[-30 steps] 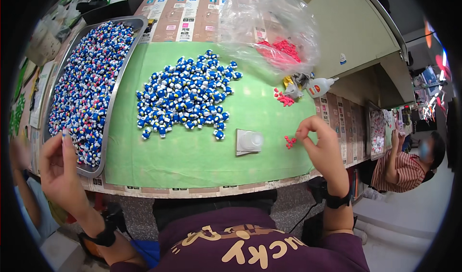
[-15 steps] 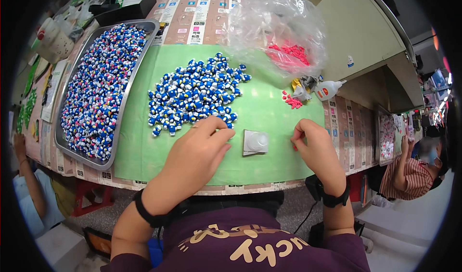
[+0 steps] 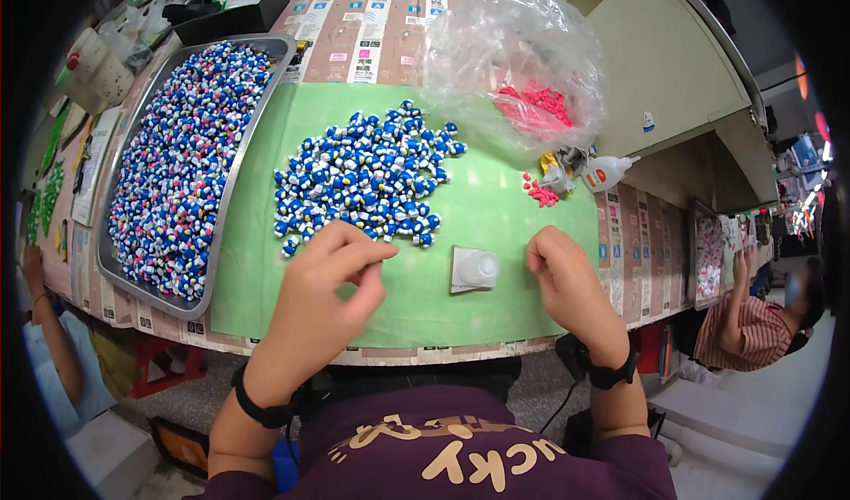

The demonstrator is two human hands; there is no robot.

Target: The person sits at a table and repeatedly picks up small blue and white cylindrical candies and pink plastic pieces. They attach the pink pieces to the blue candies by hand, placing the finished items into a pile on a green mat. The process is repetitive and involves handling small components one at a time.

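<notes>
My left hand [image 3: 335, 274] hovers at the near edge of a pile of small blue-and-white figurine pieces [image 3: 354, 177]. Its index finger and thumb are apart, and nothing shows between them. My right hand [image 3: 567, 274] is closed over the right part of the green mat [image 3: 416, 314], thumb and fingers pinched together; whatever they hold is hidden. Between my hands lies a small square pad with a whitish translucent cap [image 3: 479, 269] on it. Beyond my right hand are small pink pieces [image 3: 542, 196], a crumpled silver-and-yellow tube [image 3: 556, 173] and a white squeeze bottle [image 3: 606, 174].
A metal tray [image 3: 199, 307] full of blue, white and pink pieces stands on the left. A clear plastic bag [image 3: 460, 53] with pink pieces lies at the back, near a beige cabinet [image 3: 655, 66]. People sit at both sides, one in a striped shirt [image 3: 753, 327].
My left hand has drawn back left and toward me from the pile's edge, its thumb and index finger parting. My right hand has shifted slightly; the pink bit at its fingertips no longer shows.
</notes>
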